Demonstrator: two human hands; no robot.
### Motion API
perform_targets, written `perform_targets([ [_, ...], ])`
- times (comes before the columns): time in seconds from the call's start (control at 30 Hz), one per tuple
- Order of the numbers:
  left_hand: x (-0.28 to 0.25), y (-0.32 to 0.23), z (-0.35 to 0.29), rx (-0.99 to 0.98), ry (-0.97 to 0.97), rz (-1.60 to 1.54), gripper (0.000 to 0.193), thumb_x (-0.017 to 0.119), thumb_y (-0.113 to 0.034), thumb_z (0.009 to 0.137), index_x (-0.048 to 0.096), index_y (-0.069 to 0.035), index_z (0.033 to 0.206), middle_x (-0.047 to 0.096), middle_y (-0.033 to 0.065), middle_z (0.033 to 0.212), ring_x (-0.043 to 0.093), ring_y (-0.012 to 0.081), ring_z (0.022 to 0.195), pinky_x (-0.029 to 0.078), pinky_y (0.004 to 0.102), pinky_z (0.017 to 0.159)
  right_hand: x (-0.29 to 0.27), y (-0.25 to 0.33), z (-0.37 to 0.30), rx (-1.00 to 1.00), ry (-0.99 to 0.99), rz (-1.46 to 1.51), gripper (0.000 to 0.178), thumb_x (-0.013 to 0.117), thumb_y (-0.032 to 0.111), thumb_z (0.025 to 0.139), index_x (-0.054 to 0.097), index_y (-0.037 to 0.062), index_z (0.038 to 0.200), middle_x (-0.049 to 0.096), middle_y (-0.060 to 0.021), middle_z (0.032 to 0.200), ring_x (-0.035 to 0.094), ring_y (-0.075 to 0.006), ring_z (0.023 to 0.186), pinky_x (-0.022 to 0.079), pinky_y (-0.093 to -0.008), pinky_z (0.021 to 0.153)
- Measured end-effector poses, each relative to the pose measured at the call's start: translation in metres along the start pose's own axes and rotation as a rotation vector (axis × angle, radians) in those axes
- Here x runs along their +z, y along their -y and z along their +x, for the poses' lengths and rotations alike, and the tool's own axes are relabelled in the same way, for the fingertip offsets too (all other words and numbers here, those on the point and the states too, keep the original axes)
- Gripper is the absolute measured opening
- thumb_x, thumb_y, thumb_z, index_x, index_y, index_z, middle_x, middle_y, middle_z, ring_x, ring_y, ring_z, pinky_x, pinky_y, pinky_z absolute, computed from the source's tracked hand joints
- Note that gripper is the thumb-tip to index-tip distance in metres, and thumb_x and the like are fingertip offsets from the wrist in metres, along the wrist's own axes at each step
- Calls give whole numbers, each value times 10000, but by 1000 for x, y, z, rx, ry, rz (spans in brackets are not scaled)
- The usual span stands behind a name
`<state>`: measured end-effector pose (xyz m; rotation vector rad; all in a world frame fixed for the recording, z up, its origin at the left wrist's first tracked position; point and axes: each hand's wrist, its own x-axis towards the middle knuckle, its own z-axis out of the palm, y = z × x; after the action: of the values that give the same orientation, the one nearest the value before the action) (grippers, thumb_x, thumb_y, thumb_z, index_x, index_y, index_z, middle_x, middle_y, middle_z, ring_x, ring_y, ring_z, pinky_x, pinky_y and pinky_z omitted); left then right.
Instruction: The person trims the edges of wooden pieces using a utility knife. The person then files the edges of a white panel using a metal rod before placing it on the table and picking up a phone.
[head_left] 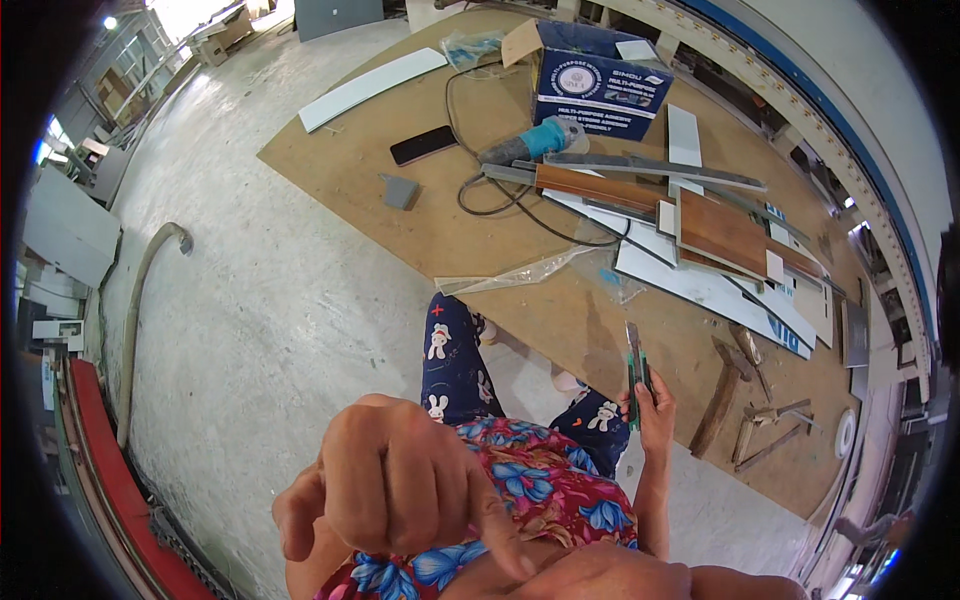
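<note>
My left hand (400, 475) is close up at the lower middle, in front of my flower-patterned top (530, 480). Most of its fingers are curled in and one digit points down toward my chest; the inside of the hand is hidden. At the near edge of the brown board table, my right hand (652, 405) is closed around a green-and-black utility knife (637, 375). The knife stands roughly upright, its blade pointing away from me toward the table top. A hammer (720, 395) lies to the right of that hand.
The brown table (400, 220) carries a teal corded angle grinder (535, 142), a dark blue box (600, 85), a phone (423, 146) and a small grey block (398, 191). White and wood-look strips (725, 232) are piled at right. A hose (135, 320) lies on the floor at left.
</note>
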<state>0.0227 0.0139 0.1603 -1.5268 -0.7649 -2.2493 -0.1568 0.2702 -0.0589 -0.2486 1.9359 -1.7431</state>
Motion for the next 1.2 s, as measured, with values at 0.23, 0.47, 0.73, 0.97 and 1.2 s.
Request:
perform_targets([
  [0.23,-5,4,-1,-43,-86,-19,519,549,-393,898,467,-59,509,447,31,487,454,154,368,287,669,1026,1,3,-1,-4,0,2,387,534,129,949,486,24,1318,630,-77,746,566,-99,567,459,-234,489],
  [0.47,-5,0,-7,19,-20,-26,527,542,-398,901,471,-52,509,445,34,489,443,150,370,265,666,1042,1,-3,1,-13,38,-27,391,514,149,955,477,45,1330,624,-59,770,573,-99,579,469,-221,500],
  [0.73,-11,-8,-9,-139,-57,-52,443,494,-254,916,514,2,555,520,136,530,501,185,385,437,584,951,3,-4,9,-15,45,-45,325,507,151,958,514,24,1257,611,-57,764,562,-99,577,464,-234,502],
  [0.97,-30,0,-20,-27,-115,-119,477,555,-338,912,487,-48,539,472,60,512,441,154,370,381,630,976,-8,-3,33,15,-31,-23,297,517,169,956,532,42,1224,614,-48,771,564,-92,599,467,-233,518],
  [1.2,-35,-16,-45,-89,-532,138,378,570,-241,905,478,-103,566,512,43,469,419,105,334,446,435,878,-42,3,99,-202,-239,-86,346,525,169,948,514,62,1277,575,4,756,527,-57,618,432,-215,515],
])
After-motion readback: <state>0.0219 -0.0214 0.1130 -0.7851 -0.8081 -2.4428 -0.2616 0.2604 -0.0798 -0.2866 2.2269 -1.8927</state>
